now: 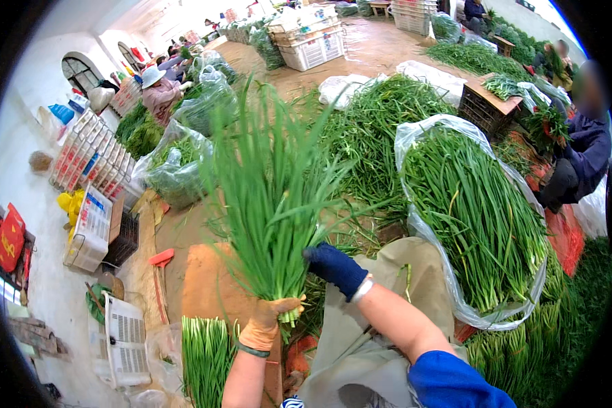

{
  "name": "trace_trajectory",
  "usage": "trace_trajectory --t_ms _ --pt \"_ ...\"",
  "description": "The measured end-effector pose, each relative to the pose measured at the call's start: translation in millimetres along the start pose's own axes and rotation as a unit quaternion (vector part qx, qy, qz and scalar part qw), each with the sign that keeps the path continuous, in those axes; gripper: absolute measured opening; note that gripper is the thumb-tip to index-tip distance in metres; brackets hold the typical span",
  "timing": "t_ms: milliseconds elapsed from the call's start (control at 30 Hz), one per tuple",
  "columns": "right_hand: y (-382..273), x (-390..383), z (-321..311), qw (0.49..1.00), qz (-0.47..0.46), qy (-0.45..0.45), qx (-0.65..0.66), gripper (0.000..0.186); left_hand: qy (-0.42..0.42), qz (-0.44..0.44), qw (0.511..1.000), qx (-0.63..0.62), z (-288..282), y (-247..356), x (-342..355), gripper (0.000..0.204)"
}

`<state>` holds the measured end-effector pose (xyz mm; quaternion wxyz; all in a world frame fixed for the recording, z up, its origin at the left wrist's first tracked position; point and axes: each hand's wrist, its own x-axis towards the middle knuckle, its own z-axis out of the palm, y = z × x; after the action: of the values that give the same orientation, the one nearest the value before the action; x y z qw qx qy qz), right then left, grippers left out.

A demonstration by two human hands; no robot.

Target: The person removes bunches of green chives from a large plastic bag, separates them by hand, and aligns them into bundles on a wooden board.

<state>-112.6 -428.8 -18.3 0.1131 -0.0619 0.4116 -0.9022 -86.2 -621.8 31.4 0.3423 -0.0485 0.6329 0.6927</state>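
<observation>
An upright bunch of garlic chives point(268, 204) stands in front of me, its long green leaves fanning out at the top. My left hand point(265, 323), in an orange glove, is closed around the pale stem ends at the bottom. At the bunch's right side is my right hand point(334, 270), in a dark blue glove. Its fingers are curled in against the leaves; what they pinch, if anything, is hidden. A neat stack of chives point(207, 360) lies just below my left hand, beside an orange-brown board point(204, 279). A grey-beige apron point(387, 326) covers my lap.
On the right lies a clear plastic bag point(408, 146) full of chives, with a loose heap point(387, 122) behind it. A co-worker point(585, 149) sits at far right, near a black crate point(481, 112). White crates point(126, 333) and a red-headed tool point(162, 258) are at left.
</observation>
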Motion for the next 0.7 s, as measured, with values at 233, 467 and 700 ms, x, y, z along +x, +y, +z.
trace_trajectory --t_ms 233,467,700 --pt "-2 56 14 0.996 -0.074 0.042 0.031 0.045 0.109 0.163 0.806 0.558 -34 -31 30 0.045" --pt "-11 72 37 0.992 -0.109 0.036 0.043 0.044 0.074 0.278 0.838 0.464 -39 17 18 0.076" --pt "-41 90 97 0.988 -0.133 -0.048 -0.068 0.050 0.042 0.375 0.871 0.314 -36 119 7 0.104"
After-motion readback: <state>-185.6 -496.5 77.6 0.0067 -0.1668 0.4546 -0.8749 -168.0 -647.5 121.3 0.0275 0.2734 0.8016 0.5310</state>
